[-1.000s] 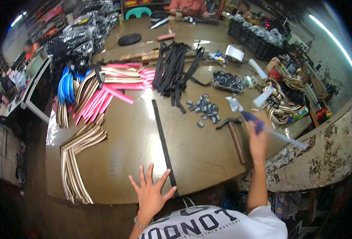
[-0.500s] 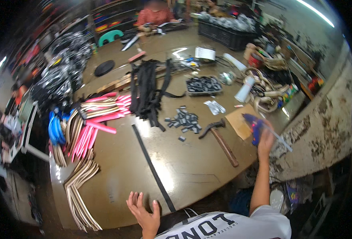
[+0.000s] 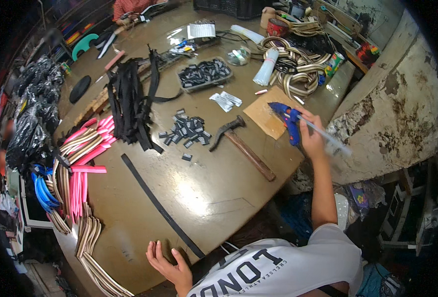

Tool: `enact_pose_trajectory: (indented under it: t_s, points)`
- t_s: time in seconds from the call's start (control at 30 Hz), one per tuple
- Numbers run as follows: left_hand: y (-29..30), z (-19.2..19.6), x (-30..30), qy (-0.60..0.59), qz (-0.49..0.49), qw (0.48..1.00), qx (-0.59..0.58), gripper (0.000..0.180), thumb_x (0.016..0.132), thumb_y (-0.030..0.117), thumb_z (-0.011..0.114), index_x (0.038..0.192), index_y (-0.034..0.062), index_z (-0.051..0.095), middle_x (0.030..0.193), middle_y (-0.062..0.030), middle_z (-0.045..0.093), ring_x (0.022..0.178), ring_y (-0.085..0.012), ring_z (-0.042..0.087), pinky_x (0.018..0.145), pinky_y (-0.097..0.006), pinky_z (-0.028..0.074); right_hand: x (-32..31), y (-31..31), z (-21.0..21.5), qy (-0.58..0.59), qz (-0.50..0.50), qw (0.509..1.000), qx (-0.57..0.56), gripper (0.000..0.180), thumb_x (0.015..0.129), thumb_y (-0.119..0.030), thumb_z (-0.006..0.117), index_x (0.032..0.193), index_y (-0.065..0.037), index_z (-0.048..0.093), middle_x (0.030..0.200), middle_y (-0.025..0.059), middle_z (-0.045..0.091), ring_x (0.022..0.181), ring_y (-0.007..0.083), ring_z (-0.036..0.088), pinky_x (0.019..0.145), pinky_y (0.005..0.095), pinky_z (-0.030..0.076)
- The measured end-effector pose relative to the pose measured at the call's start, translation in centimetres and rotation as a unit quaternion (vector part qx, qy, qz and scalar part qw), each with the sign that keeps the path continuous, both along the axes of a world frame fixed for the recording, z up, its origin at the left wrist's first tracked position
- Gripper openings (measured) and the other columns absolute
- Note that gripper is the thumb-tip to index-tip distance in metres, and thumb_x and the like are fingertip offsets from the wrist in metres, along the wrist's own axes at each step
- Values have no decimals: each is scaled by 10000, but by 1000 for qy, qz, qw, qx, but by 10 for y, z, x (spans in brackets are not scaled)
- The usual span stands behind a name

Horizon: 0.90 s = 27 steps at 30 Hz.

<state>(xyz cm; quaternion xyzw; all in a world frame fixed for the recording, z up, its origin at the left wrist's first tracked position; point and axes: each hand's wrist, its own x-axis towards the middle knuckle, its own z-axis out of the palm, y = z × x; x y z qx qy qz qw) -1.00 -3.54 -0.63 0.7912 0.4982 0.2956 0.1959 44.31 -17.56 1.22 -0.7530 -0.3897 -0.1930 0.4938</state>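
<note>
The right grip (image 3: 312, 134) is clasping a blue glue gun (image 3: 291, 120), with its fingers wrapped about the handle. The glue gun is occupying a position to the right of the hammer (image 3: 249, 154), its nozzle showing over a brown cardboard sheet (image 3: 263, 113); whether the two are touching cannot be told. A translucent stick (image 3: 328, 136) is projecting from the rear of the glue gun. The left grip (image 3: 172, 267) is resting loosely spread, thumb apart from fingers, to the near left of the hammer, beside the edge of the surface (image 3: 115, 213); contact with that edge cannot be told. A flat black strap (image 3: 160, 206) is lying left of the hammer, its near end pointing toward the person. Small black clips (image 3: 188, 129) are lying just left of the hammer's head, and a clear tray (image 3: 193, 89) is holding more beyond it
</note>
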Motion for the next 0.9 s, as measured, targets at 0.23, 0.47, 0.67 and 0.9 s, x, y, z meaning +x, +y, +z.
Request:
enact_pose_trajectory:
  t_s: [0.23, 0.47, 0.67, 0.9]
  points:
    - [1, 0, 3, 103, -4, 994, 27, 303, 890, 145, 596, 1181, 59, 602, 1283, -129, 533, 1272, -321, 456, 1141, -548, 217, -5, 5, 20, 32, -61, 994, -87, 179, 962, -159, 584, 1034, 0, 627, 919, 126, 691, 812, 226, 659, 759, 344, 507]
    - [4, 2, -1, 52, -17, 998, 25, 276, 859, 121, 629, 1129, 68, 629, 1225, -105, 570, 1235, -304, 502, 1130, -556, 221, -6, 1, 12, 168, -77, 979, -85, 282, 953, -240, 626, 1097, 1, 602, 1068, 165, 647, 936, 239, 627, 829, 344, 488]
    - [14, 18, -17, -113, 2, 992, -51, 151, 873, 61, 621, 1018, 45, 660, 980, -95, 682, 1012, -286, 632, 1074, -484, 344, -69, 0, -38, 21, -264, 940, -213, 635, 977, -419, 546, 1415, 16, 394, 1412, 258, 395, 1307, 415, 372, 1097, 505, 271]
    - [82, 46, -86, -107, 164, 976, 92, 122, 917, 31, 584, 1000, -25, 653, 961, -129, 671, 909, -235, 638, 845, -336, 490, -148, 40, -31, -63, -156, 973, -156, 453, 963, -167, 552, 1377, -10, 457, 1486, 203, 265, 1392, 374, 244, 1124, 519, 216]
